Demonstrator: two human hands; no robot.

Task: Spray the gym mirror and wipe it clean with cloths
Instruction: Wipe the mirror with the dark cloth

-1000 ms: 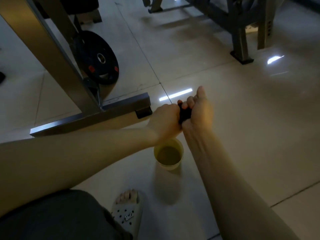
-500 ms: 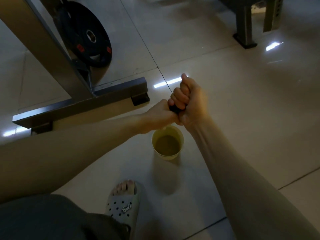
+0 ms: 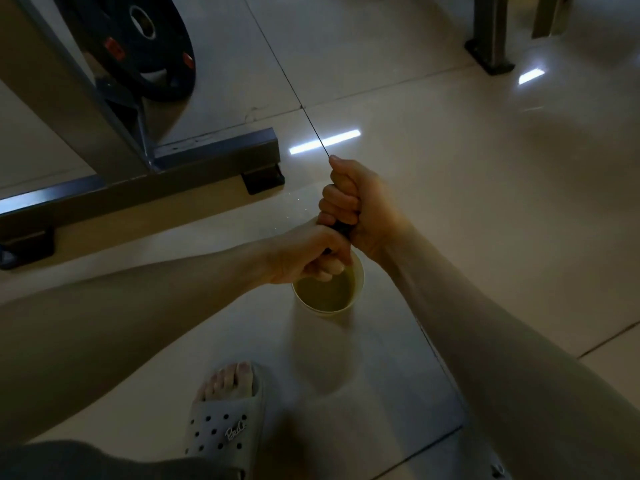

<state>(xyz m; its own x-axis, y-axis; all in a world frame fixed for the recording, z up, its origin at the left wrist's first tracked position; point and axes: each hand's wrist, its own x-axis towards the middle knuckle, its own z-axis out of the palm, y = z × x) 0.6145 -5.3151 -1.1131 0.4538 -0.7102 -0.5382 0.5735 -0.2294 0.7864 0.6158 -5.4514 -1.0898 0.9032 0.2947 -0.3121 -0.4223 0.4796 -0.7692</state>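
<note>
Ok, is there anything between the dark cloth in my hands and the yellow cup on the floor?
Nothing visible. The left hand and right hand both grip the dark cloth just above the open mouth of the round yellow cup; only the left hand overlaps its far rim.

Cloth (image 3: 341,228) above cup (image 3: 323,311), sandal (image 3: 221,431) nearer, frame (image 3: 214,157) left

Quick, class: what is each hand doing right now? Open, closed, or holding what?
Left hand: closed, gripping the dark cloth.
Right hand: closed, gripping the other end of it.
</note>
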